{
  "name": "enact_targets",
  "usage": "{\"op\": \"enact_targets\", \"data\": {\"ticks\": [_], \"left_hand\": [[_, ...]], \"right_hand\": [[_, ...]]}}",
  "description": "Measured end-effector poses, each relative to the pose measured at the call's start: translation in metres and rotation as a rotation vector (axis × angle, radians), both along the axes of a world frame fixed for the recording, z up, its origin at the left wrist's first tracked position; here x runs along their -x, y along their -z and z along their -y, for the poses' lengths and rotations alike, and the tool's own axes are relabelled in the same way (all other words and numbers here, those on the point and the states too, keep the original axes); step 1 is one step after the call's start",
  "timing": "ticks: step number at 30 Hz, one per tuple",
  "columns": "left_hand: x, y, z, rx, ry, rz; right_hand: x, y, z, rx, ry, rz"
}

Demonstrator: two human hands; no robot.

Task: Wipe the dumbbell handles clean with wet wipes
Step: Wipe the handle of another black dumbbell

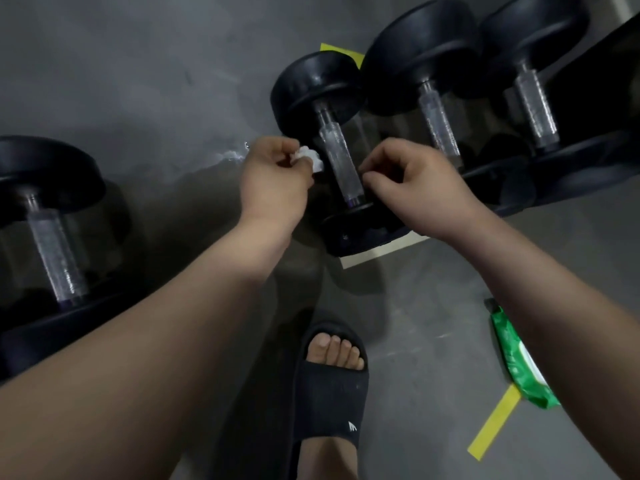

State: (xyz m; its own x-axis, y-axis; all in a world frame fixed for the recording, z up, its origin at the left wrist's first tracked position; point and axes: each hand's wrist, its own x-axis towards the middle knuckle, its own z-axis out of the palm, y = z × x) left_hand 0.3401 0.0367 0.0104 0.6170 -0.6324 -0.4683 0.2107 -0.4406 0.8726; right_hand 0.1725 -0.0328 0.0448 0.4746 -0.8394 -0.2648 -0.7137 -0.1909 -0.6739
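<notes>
The left hand (277, 174) is pinching a crumpled white wet wipe (310, 158) just left of the knurled metal handle (341, 161) of a black rubber-headed dumbbell (318, 88) lying on the grey concrete floor (138, 64). The right hand (415, 178) is curling empty-fingered against the handle's right side. A green wipes packet (516, 362) is lying near the right forearm.

a black slide sandal (330, 386) with bare toes showing rests on the grey concrete floor (121, 64). right of the sandal lies a yellow tape strip (493, 426); another yellow tape patch (341, 53) lies well beyond it.
</notes>
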Motion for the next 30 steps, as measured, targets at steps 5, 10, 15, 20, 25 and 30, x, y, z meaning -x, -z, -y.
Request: {"op": "enact_targets", "data": {"ticks": [5,10,15,20,25,30], "left_hand": [[0.008,0.011,0.018,-0.020,0.201,0.058],[0.013,0.018,0.010,0.030,0.186,-0.113],[0.019,0.022,0.019,-0.021,0.101,-0.113],[0.016,0.013,0.050,-0.049,-0.187,-0.367],[0.025,0.011,0.032,-0.044,0.023,-0.250],[0.020,0.014,0.046,-0.047,0.026,-0.174]], "right_hand": [[-0.005,0.006,0.004,-0.010,-0.018,-0.006],[-0.007,0.018,-0.006,0.009,-0.007,0.002],[-0.010,0.022,-0.007,0.066,-0.048,-0.042],[-0.009,0.022,-0.008,0.087,-0.048,-0.017],[-0.008,0.021,-0.009,0.104,-0.037,0.024],[-0.009,0.024,-0.011,0.127,-0.021,0.049]]}}
